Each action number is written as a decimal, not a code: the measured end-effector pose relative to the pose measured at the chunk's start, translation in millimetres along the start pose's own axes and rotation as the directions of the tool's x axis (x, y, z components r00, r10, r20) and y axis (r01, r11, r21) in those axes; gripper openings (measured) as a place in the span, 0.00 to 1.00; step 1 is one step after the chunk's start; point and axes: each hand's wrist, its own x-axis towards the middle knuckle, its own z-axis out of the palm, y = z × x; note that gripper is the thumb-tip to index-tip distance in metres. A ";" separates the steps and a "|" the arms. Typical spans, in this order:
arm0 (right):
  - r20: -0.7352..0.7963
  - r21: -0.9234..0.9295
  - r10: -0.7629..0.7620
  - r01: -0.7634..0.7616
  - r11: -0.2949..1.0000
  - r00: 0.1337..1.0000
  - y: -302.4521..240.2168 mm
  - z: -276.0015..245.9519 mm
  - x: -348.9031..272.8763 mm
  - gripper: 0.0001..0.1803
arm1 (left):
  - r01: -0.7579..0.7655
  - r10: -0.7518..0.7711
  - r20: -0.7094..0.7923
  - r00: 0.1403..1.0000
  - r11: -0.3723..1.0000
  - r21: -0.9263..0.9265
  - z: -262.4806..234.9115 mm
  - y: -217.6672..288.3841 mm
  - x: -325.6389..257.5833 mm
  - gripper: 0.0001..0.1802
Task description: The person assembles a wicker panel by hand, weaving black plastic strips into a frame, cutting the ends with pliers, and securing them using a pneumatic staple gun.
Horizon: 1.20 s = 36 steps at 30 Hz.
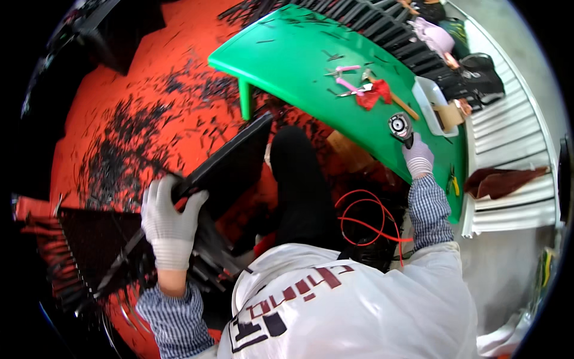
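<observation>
My left hand, in a white knit glove, is closed over the edge of a black panel, thumb on one side and fingers on the other. The panel stands tilted beside my dark-clad knee. Over the green table's right part, my right hand, also gloved, is wrapped round a hand-held power tool with a round metal head. The tool's handle is mostly hidden by the glove. Near it lie a wooden-handled hammer, a red cloth and pink-handled pliers.
Black strips litter the red floor. A pale plastic bin and yellow-handled pliers rest on the green table. A red hose loops beside my leg. Dark parts are piled at lower left; black bars line the far side.
</observation>
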 end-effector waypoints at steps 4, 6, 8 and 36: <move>0.044 -0.004 0.158 -0.158 0.987 0.986 50.4 21.6 31.7 0.32 | -0.029 0.032 -0.050 0.998 0.997 0.065 11.1 -5.9 -3.9 0.30; 0.056 0.013 0.174 -0.175 0.984 0.983 50.7 23.7 37.7 0.33 | -0.026 0.027 -0.014 1.000 0.998 0.061 11.3 -8.5 -7.1 0.35; -0.276 -0.268 -0.085 0.008 0.964 0.957 41.8 19.6 39.3 0.32 | -0.055 0.069 -0.136 0.988 0.993 0.106 14.8 -5.8 -8.1 0.38; -0.180 0.134 -0.609 0.632 0.763 0.773 -161.8 -10.7 152.6 0.28 | 0.008 0.007 -0.198 0.980 0.997 0.076 17.8 1.3 -25.0 0.27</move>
